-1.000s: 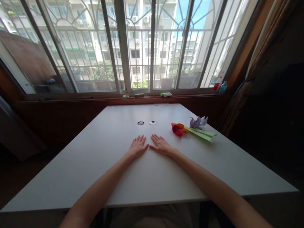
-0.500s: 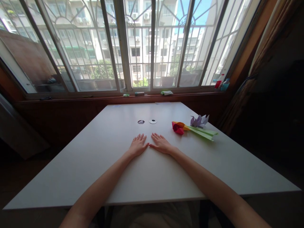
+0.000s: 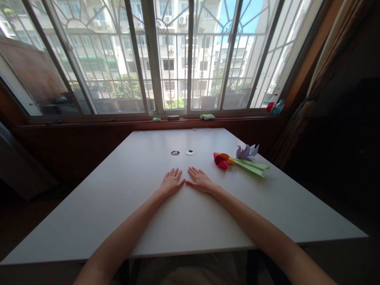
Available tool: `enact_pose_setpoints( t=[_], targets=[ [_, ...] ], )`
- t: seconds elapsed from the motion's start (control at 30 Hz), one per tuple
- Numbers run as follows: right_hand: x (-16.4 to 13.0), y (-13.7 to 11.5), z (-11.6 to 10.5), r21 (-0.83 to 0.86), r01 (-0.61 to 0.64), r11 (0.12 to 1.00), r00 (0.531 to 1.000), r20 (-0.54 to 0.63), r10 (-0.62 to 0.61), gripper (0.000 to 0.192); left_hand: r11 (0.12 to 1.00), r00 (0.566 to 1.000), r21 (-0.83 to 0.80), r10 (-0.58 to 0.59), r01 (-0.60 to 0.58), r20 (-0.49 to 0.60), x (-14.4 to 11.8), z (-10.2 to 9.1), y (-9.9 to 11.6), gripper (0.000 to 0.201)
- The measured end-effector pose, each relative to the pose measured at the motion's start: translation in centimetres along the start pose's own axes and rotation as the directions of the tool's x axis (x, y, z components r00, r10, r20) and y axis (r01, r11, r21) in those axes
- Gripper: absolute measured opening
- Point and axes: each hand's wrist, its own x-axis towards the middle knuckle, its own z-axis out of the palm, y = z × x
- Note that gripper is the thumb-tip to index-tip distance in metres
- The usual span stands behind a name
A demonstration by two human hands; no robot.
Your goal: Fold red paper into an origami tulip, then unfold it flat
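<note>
My left hand (image 3: 172, 182) lies flat on the white table (image 3: 97, 213), palm down and fingers spread, holding nothing. Beside it my right hand (image 3: 199, 180) rests the same way, with the two thumb tips almost meeting. To the right of my right hand lie folded paper flowers: a red one (image 3: 221, 160) and an orange one (image 3: 228, 157) at the end of light green paper stems (image 3: 252, 167). Just behind these sits a purple and white folded paper flower (image 3: 247, 152). Neither hand touches the paper.
Two round cable holes sit in the tabletop beyond my hands, one open (image 3: 175, 153) and one with a white cover (image 3: 189, 152). Small packets (image 3: 207, 116) lie on the windowsill, and bottles (image 3: 278, 107) stand at its right end. A curtain (image 3: 314, 87) hangs at right.
The view has shifted very slightly, so everything sits a little further left. My hands and the paper flowers keep their places on the table.
</note>
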Motion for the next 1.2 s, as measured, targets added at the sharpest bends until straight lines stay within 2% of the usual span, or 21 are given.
enact_pose_setpoints(
  t=[0.13,0.23,0.8,1.2],
  targets=[
    [0.04,0.05,0.06,-0.013,-0.004,1.000,1.000,0.015,0.004,0.080,0.992,1.000,0.122,0.003,-0.006,0.025,0.02,0.11,-0.08,0.058],
    [0.06,0.09,0.07,-0.019,-0.005,1.000,1.000,0.017,0.005,0.080,0.988,1.000,0.156,0.008,-0.012,0.027,0.04,0.15,-0.12,0.059],
    [0.11,0.14,0.13,-0.033,-0.006,0.999,1.000,0.020,0.007,0.080,0.988,0.999,0.154,-0.003,-0.005,0.052,0.50,0.17,-0.11,0.061],
    [0.12,0.16,0.34,-0.046,-0.002,0.999,1.000,0.015,0.003,0.080,0.987,0.999,0.160,-0.013,0.008,0.030,0.39,0.29,-0.14,0.062]
  ],
)
